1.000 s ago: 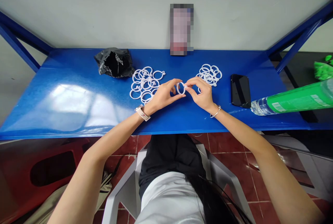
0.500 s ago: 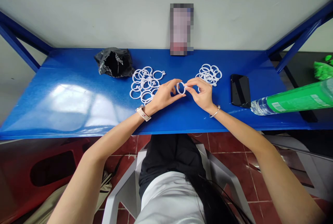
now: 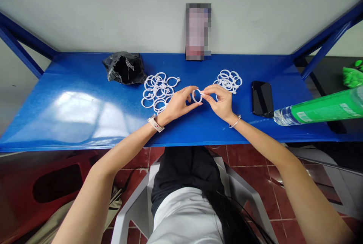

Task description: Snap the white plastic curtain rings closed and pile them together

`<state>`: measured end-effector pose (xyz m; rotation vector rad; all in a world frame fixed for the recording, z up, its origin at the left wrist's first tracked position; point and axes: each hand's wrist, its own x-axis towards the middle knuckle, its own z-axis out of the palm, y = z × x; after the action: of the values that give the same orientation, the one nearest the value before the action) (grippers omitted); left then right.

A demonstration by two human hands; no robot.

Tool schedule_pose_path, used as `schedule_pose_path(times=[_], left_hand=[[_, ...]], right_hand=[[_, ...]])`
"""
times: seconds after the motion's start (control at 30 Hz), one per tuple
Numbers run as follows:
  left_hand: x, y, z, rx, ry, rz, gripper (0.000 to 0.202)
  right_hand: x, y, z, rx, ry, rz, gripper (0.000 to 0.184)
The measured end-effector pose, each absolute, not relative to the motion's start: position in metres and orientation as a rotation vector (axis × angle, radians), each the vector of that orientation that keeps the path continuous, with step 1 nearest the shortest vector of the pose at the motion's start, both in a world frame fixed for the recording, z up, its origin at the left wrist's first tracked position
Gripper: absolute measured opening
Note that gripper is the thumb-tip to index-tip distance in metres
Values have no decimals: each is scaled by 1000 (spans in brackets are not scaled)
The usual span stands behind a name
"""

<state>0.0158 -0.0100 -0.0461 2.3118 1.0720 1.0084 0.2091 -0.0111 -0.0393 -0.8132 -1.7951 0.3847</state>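
A white plastic ring (image 3: 193,97) with a small eyelet, like a curtain ring, is held upright just above the blue table between my two hands. My left hand (image 3: 180,102) grips its left side, with thumb below and fingers above. On the other side, thumb and forefinger of my right hand (image 3: 221,101) pinch the ring by its small eyelet. Behind my left hand lies a loose heap of similar white rings (image 3: 155,89), partly covered by that hand. A smaller heap of white rings (image 3: 227,82) lies just beyond my right hand.
A crumpled black plastic bag (image 3: 124,68) stands open at back left. A blurred-out phone-like object (image 3: 197,32) leans on the wall. To the right are a black phone (image 3: 262,99) and a bottle with a green label (image 3: 326,106). The blue table's (image 3: 85,138) front edge is near my forearms.
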Motion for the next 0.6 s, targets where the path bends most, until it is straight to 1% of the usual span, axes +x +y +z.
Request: schedule_pose_path(times=[0.17, 0.37, 0.47, 0.6], left_hand=[[15, -9, -46, 2358, 1068, 1077, 44], [11, -8, -42, 2416, 1091, 1107, 45], [10, -8, -39, 2434, 1102, 1092, 46], [10, -8, -36, 2464, 1063, 1171, 44]], right_hand=[[210, -10, -39, -855, -1817, 385, 13], [211, -9, -37, -800, -1847, 278, 8], [212, -8, -37, -808, -1863, 268, 9], [212, -8, -37, -838, -1886, 299, 13]])
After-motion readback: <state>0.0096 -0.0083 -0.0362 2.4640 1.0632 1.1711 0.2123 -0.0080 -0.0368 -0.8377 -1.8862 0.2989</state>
